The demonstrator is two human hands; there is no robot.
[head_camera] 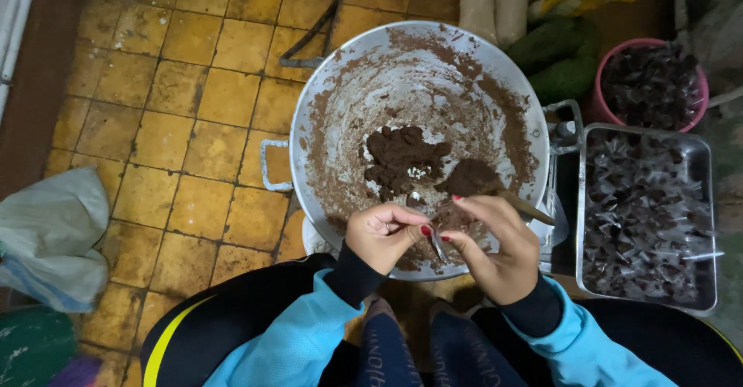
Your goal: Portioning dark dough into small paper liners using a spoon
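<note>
Large round metal basin: pale inner wall smeared all over with brown paste, side handles showing at left and right, set on the yellow tiled floor. Lump of dark brown paste heaped near the bottom centre, rough and crumbly. Second, smoother mound just right of it, with a wooden handle sticking out toward the rim. Small metal spoon, thin, tilted, pinched between both hands over the near rim, its tip partly hidden.

This looks like a simple home kitchen work area on the floor: worn yellow floor tiles, a big metal basin smeared with brown paste, and a metal tray of wrapped pieces.
</note>
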